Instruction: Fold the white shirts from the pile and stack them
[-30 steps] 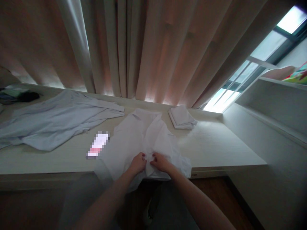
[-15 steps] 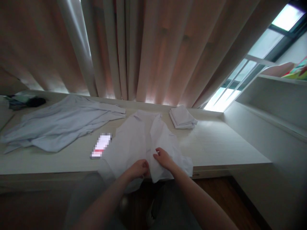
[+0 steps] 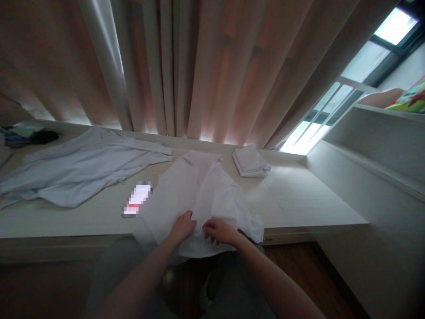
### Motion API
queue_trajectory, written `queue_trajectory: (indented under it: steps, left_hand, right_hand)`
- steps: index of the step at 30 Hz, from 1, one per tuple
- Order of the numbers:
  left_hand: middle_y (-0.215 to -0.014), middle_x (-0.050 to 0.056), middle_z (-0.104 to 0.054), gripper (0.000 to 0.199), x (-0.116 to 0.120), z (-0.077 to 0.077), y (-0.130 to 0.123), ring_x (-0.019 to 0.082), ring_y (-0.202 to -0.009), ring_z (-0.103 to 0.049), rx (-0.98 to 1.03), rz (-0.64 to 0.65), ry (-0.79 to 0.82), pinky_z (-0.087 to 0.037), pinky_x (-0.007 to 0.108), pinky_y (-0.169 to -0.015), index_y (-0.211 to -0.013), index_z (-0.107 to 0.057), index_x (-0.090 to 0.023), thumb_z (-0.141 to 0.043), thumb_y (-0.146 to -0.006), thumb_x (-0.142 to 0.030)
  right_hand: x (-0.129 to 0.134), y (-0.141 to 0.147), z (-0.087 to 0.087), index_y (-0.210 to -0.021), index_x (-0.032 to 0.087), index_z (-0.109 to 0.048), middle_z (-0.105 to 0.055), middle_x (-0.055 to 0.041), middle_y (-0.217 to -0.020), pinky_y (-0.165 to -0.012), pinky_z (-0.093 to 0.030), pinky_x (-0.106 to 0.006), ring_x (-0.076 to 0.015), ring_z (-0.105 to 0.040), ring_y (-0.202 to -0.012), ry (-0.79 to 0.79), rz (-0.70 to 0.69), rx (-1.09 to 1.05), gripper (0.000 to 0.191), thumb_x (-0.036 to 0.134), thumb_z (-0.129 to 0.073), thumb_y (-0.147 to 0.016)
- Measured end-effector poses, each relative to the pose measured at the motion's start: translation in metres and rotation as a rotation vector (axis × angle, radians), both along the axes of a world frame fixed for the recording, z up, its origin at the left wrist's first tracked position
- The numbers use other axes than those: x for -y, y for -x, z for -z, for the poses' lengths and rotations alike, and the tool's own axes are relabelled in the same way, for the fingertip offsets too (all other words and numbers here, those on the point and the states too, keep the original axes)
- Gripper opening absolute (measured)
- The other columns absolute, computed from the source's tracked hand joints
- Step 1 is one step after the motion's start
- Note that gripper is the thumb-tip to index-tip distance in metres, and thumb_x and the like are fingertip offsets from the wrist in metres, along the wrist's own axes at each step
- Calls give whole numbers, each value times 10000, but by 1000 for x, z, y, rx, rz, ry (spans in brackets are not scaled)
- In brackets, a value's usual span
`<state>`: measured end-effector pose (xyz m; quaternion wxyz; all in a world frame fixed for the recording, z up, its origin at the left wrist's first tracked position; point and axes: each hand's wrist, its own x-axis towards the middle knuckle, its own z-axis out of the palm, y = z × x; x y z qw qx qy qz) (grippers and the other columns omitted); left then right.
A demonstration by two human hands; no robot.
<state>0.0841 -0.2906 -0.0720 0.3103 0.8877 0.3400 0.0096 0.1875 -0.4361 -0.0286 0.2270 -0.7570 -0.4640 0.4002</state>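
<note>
- Head view, centre: a loose white cloth shirt (image 3: 172,186) is spread on a long pale counter (image 3: 299,199), its collar end turned towards the curtains and its lower part draped over the front edge.
- Head view, left hand: the left hand (image 3: 183,227) is laid on the lower middle of the shirt, with the fingers bent; whether cloth is pinched between them cannot be told.
- Head view, right hand: the right hand (image 3: 221,231) is placed just beside it, over the lower front of the shirt; its fingers are loosely curled, and whether cloth is gripped cannot be told. The two hands are held apart.
- Head view, left side: a flat rectangular phone (image 3: 137,199), its screen pixelated, is set near the shirt. Beyond it a long-sleeved pale garment (image 3: 83,168) is stretched out, and a small heap of dark and greenish cloth (image 3: 29,135) is seen at the far left.
- Head view, right side: a folded white cloth bundle (image 3: 251,161) is rested on the counter near the back edge, apart from the shirt.
- Head view, behind: the counter is backed by pinkish-beige pleated curtains (image 3: 226,79).
</note>
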Motion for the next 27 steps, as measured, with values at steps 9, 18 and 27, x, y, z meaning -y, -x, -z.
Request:
queue_trajectory:
  steps: [9, 18, 27]
  left_hand:
    - [-856, 107, -634, 226, 1, -2, -1, 186, -816, -570, -48, 11, 3, -382, 284, -735, -788, -579, -150, -391, -779, -275]
    - [-886, 112, -635, 219, -3, -8, 5, 182, -828, -566, -15, 35, 124, -386, 272, -736, -783, -591, -135, -400, -765, -240]
    - [-759, 68, -654, 188, 7, -12, 23, 161, -643, -592, -74, 104, 332, -425, 244, -556, -778, -600, -140, -451, -713, -236]
  right_hand:
    - [20, -71, 14, -1119, 100, -497, -530, -174, -1087, -846, -359, -332, -255, -498, -1014, 60, 543, 752, 406, 351, -479, -800]
    - [27, -94, 28, -1082, 120, -517, -605, -132, -1011, -790, -368, -259, -206, -548, -960, 122, 566, 627, 314, 131, -401, -791]
    - [49, -121, 32, -1079, 146, -522, -619, -71, -965, -741, -380, -205, -142, -569, -892, 68, 631, 596, 313, 127, -331, -833]
